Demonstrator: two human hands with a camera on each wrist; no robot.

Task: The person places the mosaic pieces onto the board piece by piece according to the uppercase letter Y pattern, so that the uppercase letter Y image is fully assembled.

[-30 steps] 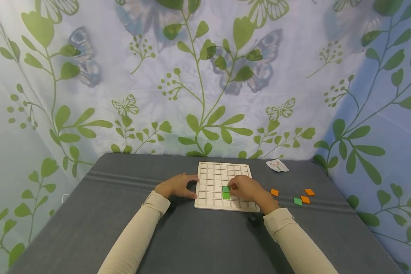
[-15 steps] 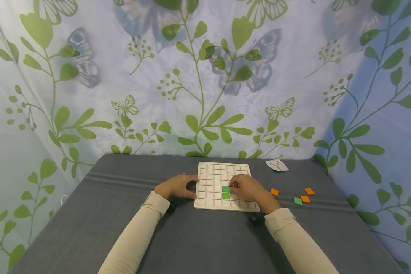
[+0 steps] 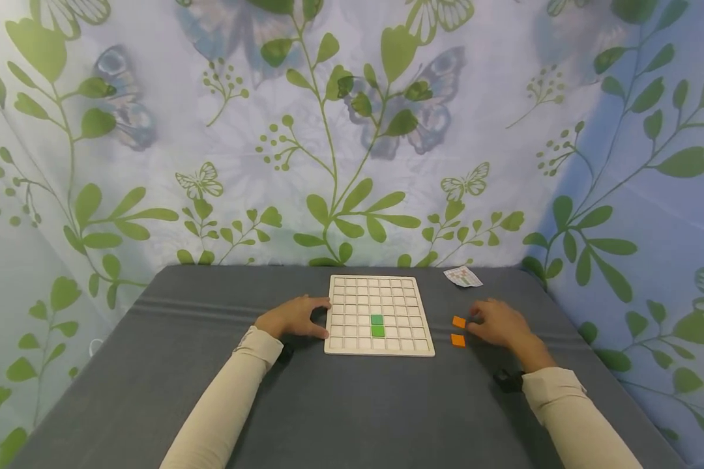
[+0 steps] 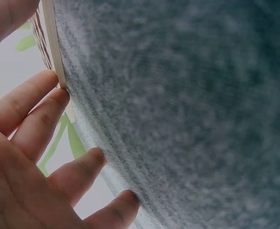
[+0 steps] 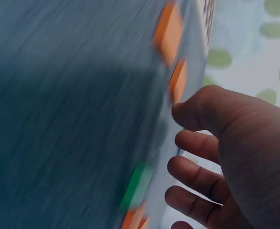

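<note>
A pale wooden grid board (image 3: 344,299) lies on the table with two green tiles, one darker (image 3: 377,320) and one brighter (image 3: 378,331), in adjoining cells. My left hand (image 3: 293,317) rests at the board's left edge. In the left wrist view its fingertips (image 4: 58,95) touch the side of the frame. My right hand (image 3: 500,324) hovers right of the board, fingers loosely bent and holding nothing. Beside it lie two orange tiles, one farther back (image 3: 459,322) and one nearer (image 3: 458,340). A loose green tile (image 5: 137,185) shows in the right wrist view, hidden by the hand in the head view.
More orange tiles (image 5: 131,217) lie at the bottom of the right wrist view. A small printed paper (image 3: 463,276) with a coloured grid sits at the table's back right. Grey cloth covers the table (image 3: 352,410), and a leafy patterned curtain (image 3: 305,163) hangs behind it.
My right hand has left the green tiles on the board and moved right to the loose tiles. The left hand stays at the board's edge. The head view has shifted slightly.
</note>
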